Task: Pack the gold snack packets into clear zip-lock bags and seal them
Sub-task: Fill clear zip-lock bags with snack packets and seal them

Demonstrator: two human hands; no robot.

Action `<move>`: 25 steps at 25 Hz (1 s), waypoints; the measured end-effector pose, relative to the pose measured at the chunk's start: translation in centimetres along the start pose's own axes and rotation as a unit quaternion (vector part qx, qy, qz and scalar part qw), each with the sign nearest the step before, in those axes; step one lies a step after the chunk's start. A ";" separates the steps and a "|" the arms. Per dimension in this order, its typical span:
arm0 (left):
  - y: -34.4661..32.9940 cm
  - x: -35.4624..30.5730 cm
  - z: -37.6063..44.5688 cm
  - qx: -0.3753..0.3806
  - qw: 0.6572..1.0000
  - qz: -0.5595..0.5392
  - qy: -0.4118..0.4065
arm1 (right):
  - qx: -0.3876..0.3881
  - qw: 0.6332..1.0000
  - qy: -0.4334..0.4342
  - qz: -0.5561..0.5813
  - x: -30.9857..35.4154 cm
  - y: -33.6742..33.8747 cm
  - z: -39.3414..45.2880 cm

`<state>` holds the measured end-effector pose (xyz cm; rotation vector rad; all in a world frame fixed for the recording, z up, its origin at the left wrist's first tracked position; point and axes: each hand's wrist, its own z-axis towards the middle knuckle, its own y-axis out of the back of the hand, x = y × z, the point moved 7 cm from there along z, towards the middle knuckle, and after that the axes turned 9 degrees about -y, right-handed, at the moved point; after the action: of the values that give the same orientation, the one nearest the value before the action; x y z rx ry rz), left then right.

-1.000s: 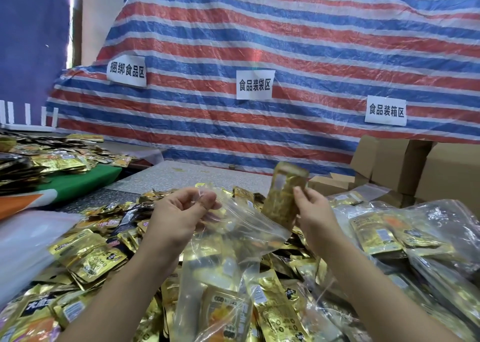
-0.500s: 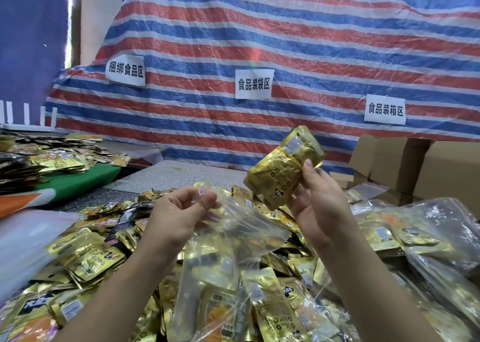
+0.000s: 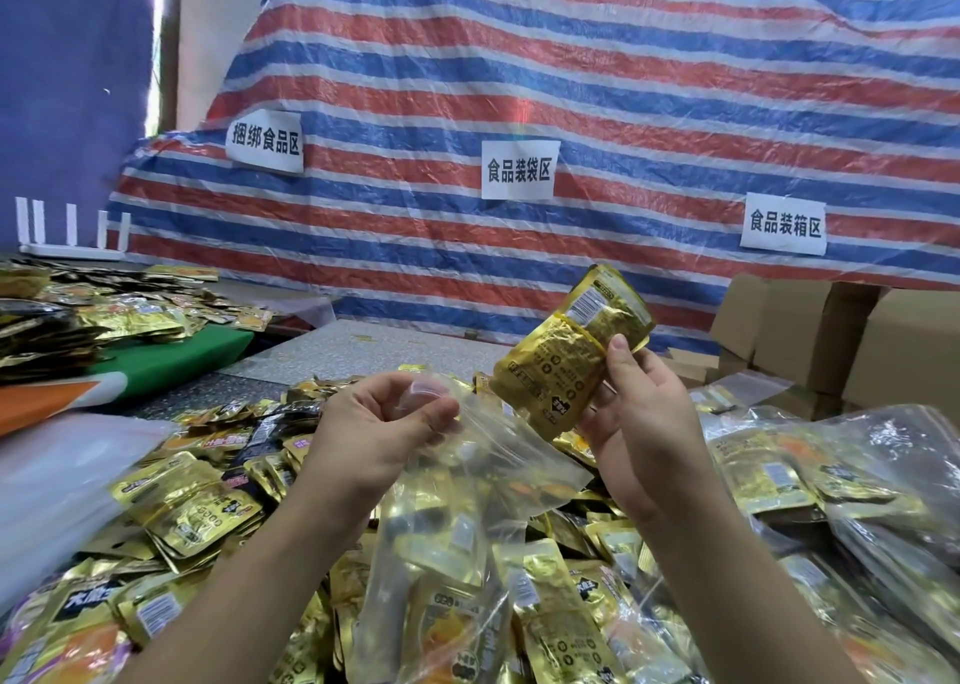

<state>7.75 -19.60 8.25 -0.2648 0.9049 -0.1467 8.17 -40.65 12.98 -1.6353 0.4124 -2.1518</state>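
Note:
My left hand [image 3: 379, 434] pinches the rim of a clear zip-lock bag [image 3: 467, 507] and holds it up in mid air; the bag hangs down with gold packets visible inside. My right hand [image 3: 639, 423] grips a bundle of gold snack packets [image 3: 566, 356] bound with a rubber band, tilted, just above and to the right of the bag's mouth. A heap of loose gold packets [image 3: 192, 501] covers the table beneath both hands.
Filled clear bags [image 3: 831, 475] lie at the right. Cardboard boxes [image 3: 852, 340] stand at the back right. More packets [image 3: 104, 314] sit on a green surface at the left. A striped tarp [image 3: 571, 86] with paper labels hangs behind. A white plastic sheet [image 3: 57, 481] lies at the near left.
My right hand has lifted the gold bundle and turned it from edge-on to face-on, a little higher and to the right. My left hand still holds the bag in place.

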 end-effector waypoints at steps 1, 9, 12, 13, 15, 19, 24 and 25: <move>-0.1 0.0 0.0 0.003 1.000 -0.008 0.001 | -0.003 1.000 -0.003 -0.005 0.0 0.2 0.0; -0.3 0.1 -0.1 0.015 1.000 -0.018 0.001 | 0.022 0.993 -0.030 -0.116 -1.4 0.3 -0.1; -0.5 0.0 -0.1 0.027 0.999 -0.019 -0.002 | 0.006 0.995 -0.034 -0.098 -1.7 0.8 0.3; -0.6 -0.1 -0.2 0.031 0.999 -0.021 -0.003 | -0.004 0.995 -0.042 -0.085 -1.9 1.1 0.4; -0.7 -0.2 -0.2 0.042 0.999 -0.029 -0.005 | -0.024 0.995 -0.063 -0.068 -2.4 1.7 0.6; -0.9 -0.2 -0.2 0.052 0.998 -0.042 0.004 | -0.046 0.994 -0.066 -0.077 -2.5 2.6 0.9; -0.9 -0.2 -0.2 0.043 0.999 -0.014 -0.004 | 0.032 0.992 0.013 -0.123 -1.9 1.0 -0.2; -0.8 -0.2 -0.3 0.042 0.999 -0.004 -0.003 | 0.047 0.989 0.032 -0.135 -1.7 0.5 -0.5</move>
<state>7.42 -20.38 8.47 -0.1913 0.8893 -0.1910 8.18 -40.24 11.21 -1.6521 0.1110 -2.3845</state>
